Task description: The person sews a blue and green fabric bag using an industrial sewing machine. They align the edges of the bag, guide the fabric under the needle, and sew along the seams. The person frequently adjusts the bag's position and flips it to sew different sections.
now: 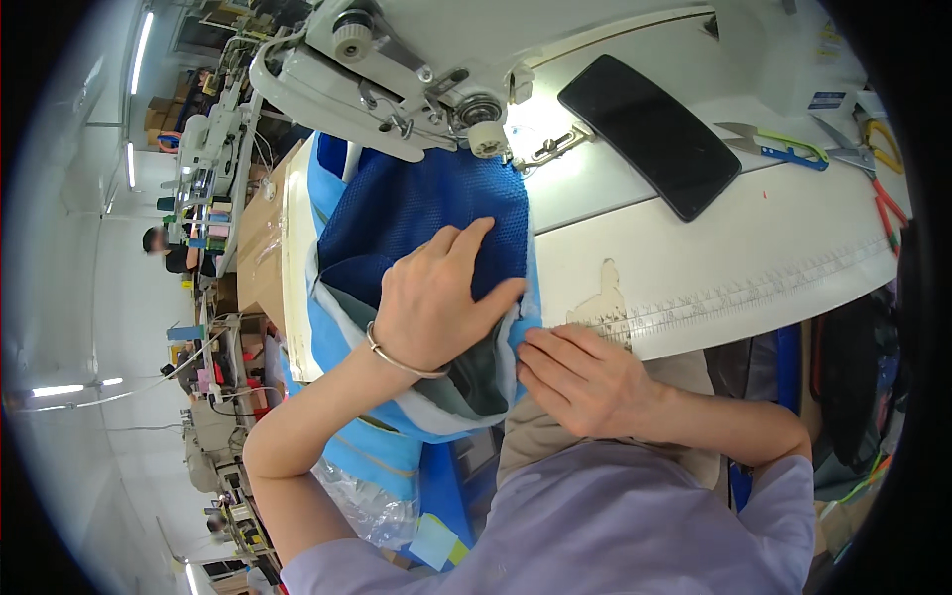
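A bundle of blue mesh fabric with light blue, white and dark grey layers lies on the sewing machine table, its upper part under the presser foot area of the white sewing machine. My left hand, with a metal bangle on the wrist, rests on the mesh with fingers bent and apart. My right hand has its fingers closed on the light blue fabric edge at the table's front edge, beside a printed ruler strip.
A black phone, green-handled snips and scissors lie right of the needle. A cardboard sheet stands at the left. Farther left are other machines and a seated person. Blue fabric and plastic hang below the table.
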Demonstrator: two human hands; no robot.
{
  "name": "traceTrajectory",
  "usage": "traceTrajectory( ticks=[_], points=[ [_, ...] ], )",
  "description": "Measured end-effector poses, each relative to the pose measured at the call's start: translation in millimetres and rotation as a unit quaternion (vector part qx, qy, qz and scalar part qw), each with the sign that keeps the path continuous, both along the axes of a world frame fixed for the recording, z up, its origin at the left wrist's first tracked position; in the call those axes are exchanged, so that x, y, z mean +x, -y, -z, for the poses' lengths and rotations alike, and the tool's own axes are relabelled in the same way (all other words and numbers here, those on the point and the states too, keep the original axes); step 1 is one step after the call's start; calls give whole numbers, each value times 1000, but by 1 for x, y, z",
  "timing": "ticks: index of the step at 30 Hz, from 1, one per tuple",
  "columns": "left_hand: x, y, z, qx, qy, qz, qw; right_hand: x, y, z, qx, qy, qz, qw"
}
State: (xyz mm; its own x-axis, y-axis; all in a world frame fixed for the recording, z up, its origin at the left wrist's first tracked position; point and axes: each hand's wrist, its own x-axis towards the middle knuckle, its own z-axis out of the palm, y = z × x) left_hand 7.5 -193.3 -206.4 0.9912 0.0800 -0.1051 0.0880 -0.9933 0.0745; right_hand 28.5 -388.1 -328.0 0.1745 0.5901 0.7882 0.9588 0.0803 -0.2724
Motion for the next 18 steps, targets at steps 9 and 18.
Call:
traceTrajectory(
  ticks=[9,18],
  points=[
    [-1,-15,21,6,106,103,989,1,-1,2,3,14,9,1000],
    [30,-30,17,-77,187,26,979,5,5,-4,-38,30,-1,999]
  ],
)
